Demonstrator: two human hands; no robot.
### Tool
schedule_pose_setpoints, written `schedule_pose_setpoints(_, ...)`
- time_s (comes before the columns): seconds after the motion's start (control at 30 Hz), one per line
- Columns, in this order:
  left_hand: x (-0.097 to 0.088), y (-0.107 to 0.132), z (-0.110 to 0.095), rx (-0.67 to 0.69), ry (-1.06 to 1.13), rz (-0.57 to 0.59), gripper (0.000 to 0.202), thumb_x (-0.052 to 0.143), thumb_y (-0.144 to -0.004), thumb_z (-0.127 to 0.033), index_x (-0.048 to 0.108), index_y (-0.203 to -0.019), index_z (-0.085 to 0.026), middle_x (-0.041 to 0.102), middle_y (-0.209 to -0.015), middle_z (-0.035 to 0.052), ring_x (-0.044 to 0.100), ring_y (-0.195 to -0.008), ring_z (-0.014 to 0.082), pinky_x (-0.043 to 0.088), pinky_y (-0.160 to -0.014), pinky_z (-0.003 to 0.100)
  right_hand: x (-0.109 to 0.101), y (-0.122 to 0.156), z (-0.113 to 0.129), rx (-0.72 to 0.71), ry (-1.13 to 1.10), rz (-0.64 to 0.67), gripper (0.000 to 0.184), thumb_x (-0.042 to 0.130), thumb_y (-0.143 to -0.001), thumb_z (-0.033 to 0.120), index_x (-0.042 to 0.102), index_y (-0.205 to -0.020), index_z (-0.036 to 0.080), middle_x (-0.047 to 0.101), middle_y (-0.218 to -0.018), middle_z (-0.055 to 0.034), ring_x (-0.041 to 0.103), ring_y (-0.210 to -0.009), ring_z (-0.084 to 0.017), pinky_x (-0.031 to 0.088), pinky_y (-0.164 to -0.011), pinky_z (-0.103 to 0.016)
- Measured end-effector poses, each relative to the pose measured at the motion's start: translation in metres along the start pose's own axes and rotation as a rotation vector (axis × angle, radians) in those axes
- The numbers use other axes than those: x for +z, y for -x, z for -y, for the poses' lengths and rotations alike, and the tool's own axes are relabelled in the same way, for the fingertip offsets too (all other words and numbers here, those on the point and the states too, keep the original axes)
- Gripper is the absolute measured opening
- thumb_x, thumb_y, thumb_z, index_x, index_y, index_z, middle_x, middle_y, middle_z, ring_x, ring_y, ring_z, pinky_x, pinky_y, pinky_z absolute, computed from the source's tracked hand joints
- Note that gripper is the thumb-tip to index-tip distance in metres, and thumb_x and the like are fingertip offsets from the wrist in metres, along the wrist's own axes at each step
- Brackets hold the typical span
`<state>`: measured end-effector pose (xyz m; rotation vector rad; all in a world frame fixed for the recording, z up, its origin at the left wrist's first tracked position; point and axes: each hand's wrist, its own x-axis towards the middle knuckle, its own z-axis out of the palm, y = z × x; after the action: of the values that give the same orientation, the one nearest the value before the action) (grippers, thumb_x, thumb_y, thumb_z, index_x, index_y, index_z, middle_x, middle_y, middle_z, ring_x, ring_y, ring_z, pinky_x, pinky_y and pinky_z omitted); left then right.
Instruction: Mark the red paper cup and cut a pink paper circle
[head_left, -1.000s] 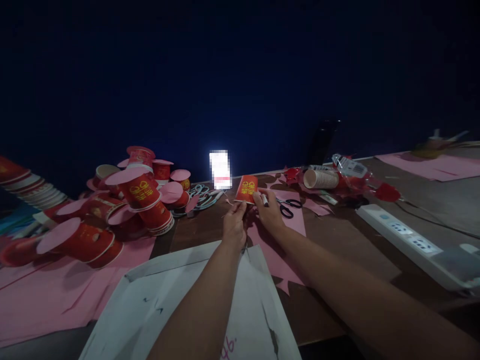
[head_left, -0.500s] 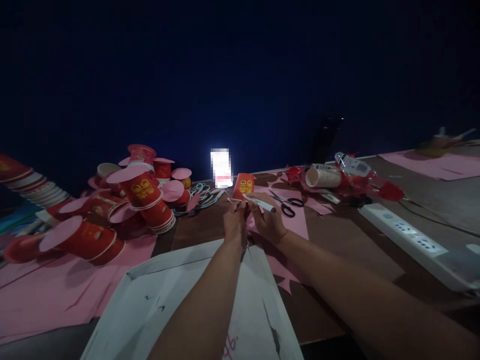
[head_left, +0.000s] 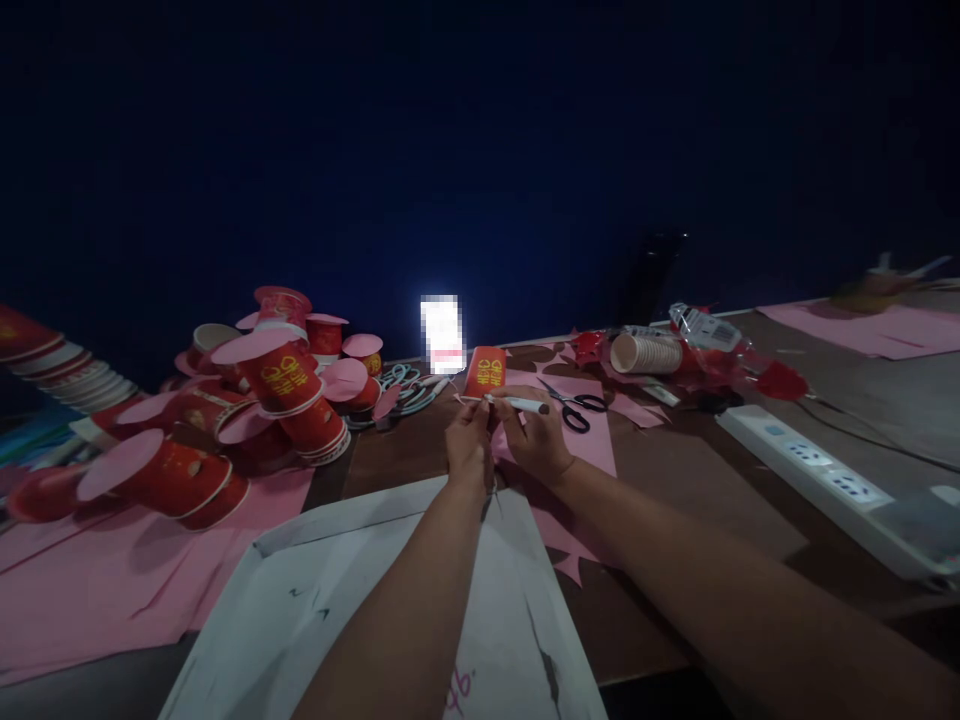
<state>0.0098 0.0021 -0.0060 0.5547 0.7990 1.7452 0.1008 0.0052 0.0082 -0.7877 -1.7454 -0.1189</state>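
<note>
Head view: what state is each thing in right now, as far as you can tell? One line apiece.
Left hand, closed on the red cup
Right hand, closed on the white pen
Red cup, held, print showing
White pen, held near the cup's edge
Scissors, lying on pink paper, handles spread
Cup stack, nested, on its side
Screen, lit
</note>
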Motion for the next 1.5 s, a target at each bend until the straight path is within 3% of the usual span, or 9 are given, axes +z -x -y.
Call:
schedule_pose_setpoints(0.37, -0.004, -0.002, 0.008, 0.035, -0.016, 0.035, 0.021, 0.076, -0.064, -0.03, 0.068, -0.076, -0.016, 0.067, -0.073, 0.0008, 0.062, -0.068, 0.01, 0.047, -0.075, 0.023, -0.001, -0.002, -0.002, 0.076, -0.043, -0.015, 0.016, 0.05, -0.092, 0.024, 0.066, -0.092, 0.021, 0.071, -0.088, -0.0061, 0.065, -0.083, -0.021, 0.049, -0.079, -0.039)
schedule_pose_setpoints(0.7, 0.001, 0.004, -0.013, -0.092, 0.146, -0.057, 0.014, 0.075, -0.067, -0.017, 0.065, -0.076, -0.013, 0.068, -0.076, 0.0029, 0.064, -0.068, 0.0103, 0.05, -0.075, 0.026, -0.002, -0.002, -0.002, 0.132, -0.069, -0.104, 0.02, 0.045, -0.094, 0.026, 0.062, -0.102, 0.021, 0.068, -0.101, -0.0089, 0.061, -0.098, -0.022, 0.048, -0.088, -0.042)
schedule_pose_setpoints(0.93, 0.001, 0.005, -0.013, -0.121, 0.165, -0.053, 0.013, 0.074, -0.069, -0.017, 0.065, -0.076, -0.014, 0.068, -0.073, 0.0023, 0.064, -0.065, 0.0093, 0.051, -0.068, 0.021, -0.001, -0.001, -0.002, 0.117, -0.042, -0.06, 0.019, 0.044, -0.094, 0.025, 0.062, -0.096, 0.02, 0.069, -0.093, -0.0082, 0.063, -0.09, -0.022, 0.049, -0.083, -0.042)
schedule_pose_setpoints(1.3, -0.002, 0.004, -0.011, -0.1, 0.13, 0.003, 0.02, 0.078, -0.066, -0.022, 0.066, -0.08, -0.013, 0.069, -0.076, 0.0024, 0.064, -0.066, 0.0096, 0.051, -0.069, 0.022, 0.001, 0.0, -0.005, 0.092, -0.008, -0.061, 0.016, 0.045, -0.093, 0.024, 0.061, -0.094, 0.02, 0.069, -0.093, -0.0081, 0.063, -0.089, -0.022, 0.047, -0.082, -0.041)
schedule_pose_setpoints(1.5, -0.003, 0.004, -0.01, -0.085, 0.119, -0.023, 0.02, 0.078, -0.065, -0.023, 0.066, -0.079, -0.014, 0.069, -0.076, 0.0025, 0.065, -0.068, 0.0108, 0.051, -0.072, 0.025, 0.001, 0.0, -0.007, 0.091, -0.027, -0.056, 0.015, 0.045, -0.093, 0.024, 0.06, -0.094, 0.021, 0.069, -0.092, -0.008, 0.063, -0.089, -0.022, 0.047, -0.082, -0.042)
